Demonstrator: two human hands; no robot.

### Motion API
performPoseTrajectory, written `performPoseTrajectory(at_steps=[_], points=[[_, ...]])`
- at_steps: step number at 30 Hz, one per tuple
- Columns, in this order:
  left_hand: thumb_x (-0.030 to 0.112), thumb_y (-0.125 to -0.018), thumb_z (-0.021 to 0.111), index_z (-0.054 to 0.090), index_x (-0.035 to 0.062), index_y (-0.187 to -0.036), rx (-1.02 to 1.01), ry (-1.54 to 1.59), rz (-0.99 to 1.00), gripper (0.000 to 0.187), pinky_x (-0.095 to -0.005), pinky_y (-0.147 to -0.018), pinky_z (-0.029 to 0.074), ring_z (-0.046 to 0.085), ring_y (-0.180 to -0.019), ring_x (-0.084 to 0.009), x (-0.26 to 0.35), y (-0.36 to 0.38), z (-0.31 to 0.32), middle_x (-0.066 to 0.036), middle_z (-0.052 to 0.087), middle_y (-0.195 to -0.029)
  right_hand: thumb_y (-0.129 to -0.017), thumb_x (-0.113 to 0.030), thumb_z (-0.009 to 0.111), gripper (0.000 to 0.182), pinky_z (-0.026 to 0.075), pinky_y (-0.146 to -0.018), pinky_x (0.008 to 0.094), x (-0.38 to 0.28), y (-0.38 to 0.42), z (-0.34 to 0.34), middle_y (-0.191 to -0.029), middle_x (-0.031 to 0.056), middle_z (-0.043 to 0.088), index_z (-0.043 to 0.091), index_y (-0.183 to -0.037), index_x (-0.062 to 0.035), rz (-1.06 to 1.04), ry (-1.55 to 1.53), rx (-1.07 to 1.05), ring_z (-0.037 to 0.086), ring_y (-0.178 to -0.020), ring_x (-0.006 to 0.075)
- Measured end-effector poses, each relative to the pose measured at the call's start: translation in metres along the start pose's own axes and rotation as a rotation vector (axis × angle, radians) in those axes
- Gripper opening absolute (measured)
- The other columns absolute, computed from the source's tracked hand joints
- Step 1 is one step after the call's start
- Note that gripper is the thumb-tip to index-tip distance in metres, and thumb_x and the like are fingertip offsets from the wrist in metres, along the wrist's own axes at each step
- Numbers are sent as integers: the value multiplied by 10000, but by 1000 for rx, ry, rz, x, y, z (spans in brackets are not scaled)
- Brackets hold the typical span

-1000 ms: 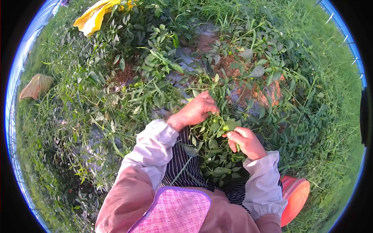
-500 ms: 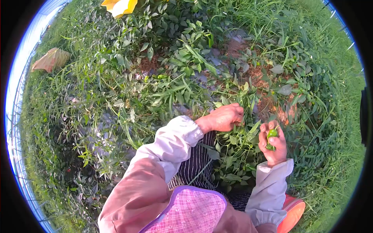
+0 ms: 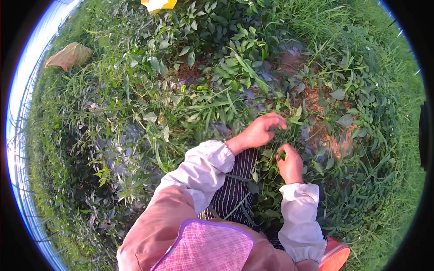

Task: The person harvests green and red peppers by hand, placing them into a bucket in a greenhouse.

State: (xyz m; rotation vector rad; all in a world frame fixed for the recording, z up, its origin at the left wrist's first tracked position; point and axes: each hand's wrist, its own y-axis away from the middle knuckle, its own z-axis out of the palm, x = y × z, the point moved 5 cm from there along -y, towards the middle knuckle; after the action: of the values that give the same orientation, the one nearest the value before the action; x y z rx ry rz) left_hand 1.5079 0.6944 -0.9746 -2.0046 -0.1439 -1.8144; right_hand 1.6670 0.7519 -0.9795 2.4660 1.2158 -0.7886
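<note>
Among the leafy plants, my left hand [image 3: 261, 131] reaches over the stems with its fingers bent and the thumb and index finger apart; nothing shows between them. Close below and to the right of it, my right hand [image 3: 290, 165] is closed around green peppers [image 3: 281, 155], of which only a small part shows between thumb and fingers. Leaves of a pepper plant [image 3: 270, 174] lie below and between both hands. More green peppers [image 3: 201, 87] are on the ground growth farther up and left.
A yellow object [image 3: 159, 4] is at the top edge, and a pale bag [image 3: 69, 56] sits in the grass at upper left. Bare soil [image 3: 332, 144] shows right of the hands. My striped trouser leg [image 3: 235, 185] and an orange shoe [image 3: 335, 256] are below.
My right hand has moved left, closer to my left hand, and turned so the peppers are mostly hidden. My left hand has risen slightly and its fingers have spread. The view has shifted a little.
</note>
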Motion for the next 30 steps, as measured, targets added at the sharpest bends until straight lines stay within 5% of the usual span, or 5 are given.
performPoseTrajectory(at_steps=[9,14,19,23,30], points=[[144,-822,583,553,-2,-918,1739,50,-398,178,-339,-489,473,524,-597,-208,-87,56,-249,-114,564,-806,-683,-17,696,268,497,-699,428,-5,5,-4,-906,85,629,575,-907,-101,-47,120,17,622,-825,320],[393,-923,605,441,139,-1268,1254,752,-808,459,-355,-551,531,585,-691,-249,-161,98,-252,-75,525,-818,-693,-6,700,270,487,-712,422,-10,5,4,-941,103,611,574,-920,-81,-37,145,-8,610,-847,339],[342,-908,643,497,130,-1203,1092,861,-780,390,-355,-639,511,631,-832,-262,-157,75,-236,-115,614,-1102,-663,-5,715,312,494,-712,424,-17,7,-2,-921,80,593,562,-918,-98,-74,171,2,610,-850,309],[127,-935,590,573,110,-1095,874,865,-87,161,-316,-699,502,654,-949,-243,-83,44,-214,-75,673,-1019,-666,-6,709,308,495,-713,427,-23,8,-9,-925,77,588,562,-920,-98,-92,222,-9,607,-864,308],[58,-902,624,602,84,-1043,581,635,111,145,-419,-881,515,645,-973,-254,29,44,-124,-89,668,-987,-705,-69,678,261,504,-697,426,-47,3,-28,-945,93,567,576,-942,-104,-180,334,85,594,-877,314]])
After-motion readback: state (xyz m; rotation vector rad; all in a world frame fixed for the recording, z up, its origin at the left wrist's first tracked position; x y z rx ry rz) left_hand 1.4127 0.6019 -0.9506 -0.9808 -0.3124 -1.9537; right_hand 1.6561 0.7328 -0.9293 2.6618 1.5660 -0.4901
